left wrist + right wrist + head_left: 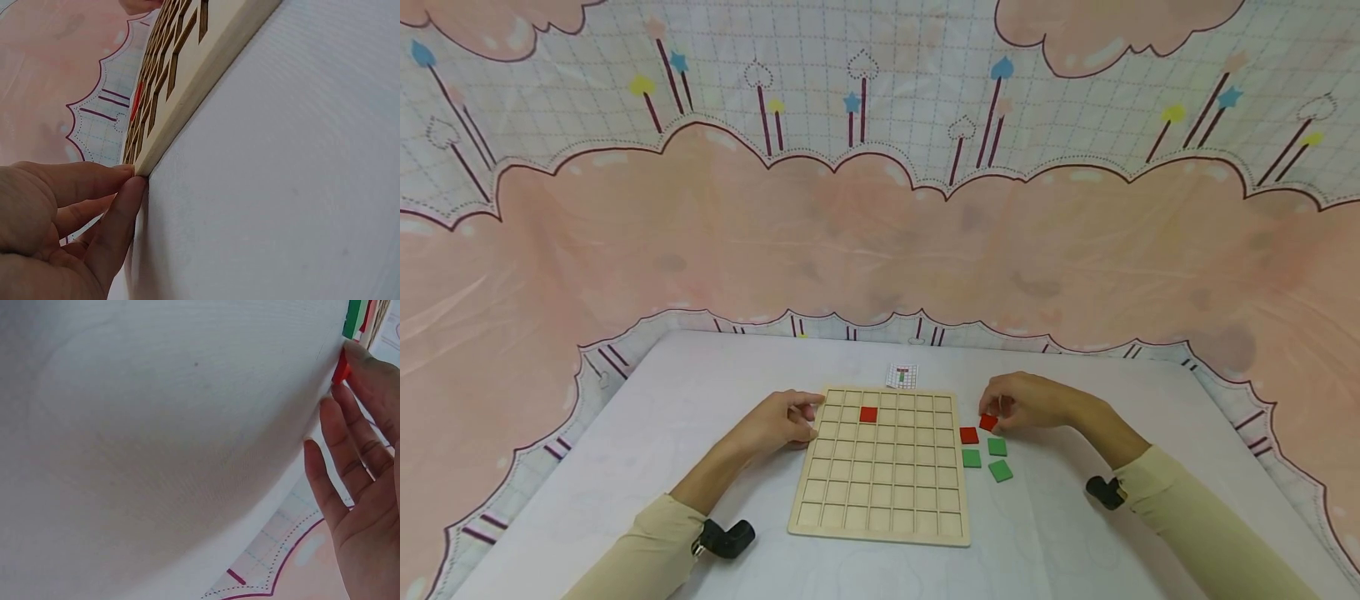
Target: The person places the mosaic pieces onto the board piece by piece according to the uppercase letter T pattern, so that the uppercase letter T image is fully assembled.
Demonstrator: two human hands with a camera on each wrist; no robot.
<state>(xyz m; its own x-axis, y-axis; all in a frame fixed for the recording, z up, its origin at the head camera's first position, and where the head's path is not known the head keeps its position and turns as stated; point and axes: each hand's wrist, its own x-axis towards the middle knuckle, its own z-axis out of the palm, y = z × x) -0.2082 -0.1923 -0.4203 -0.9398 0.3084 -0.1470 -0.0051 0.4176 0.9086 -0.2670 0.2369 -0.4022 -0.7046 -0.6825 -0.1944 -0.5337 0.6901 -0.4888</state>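
Observation:
A wooden grid board (880,497) lies on the white table, with one red tile (868,414) in a square of its second row. At the board's upper left, my left hand (778,421) holds its edge; the left wrist view shows thumb and index fingertip (125,172) together at the rim. Right of the board, my right hand (1030,400) pinches another red tile (988,422) between thumb and index finger, low over the table. A third red tile (969,436) lies beside the board, near green tiles (972,458).
Just beyond the board's far edge lies a small card (902,376) with a printed grid pattern. A patterned cloth backdrop (880,250) stands behind the table (737,358). Black devices (727,539) are worn at both wrists.

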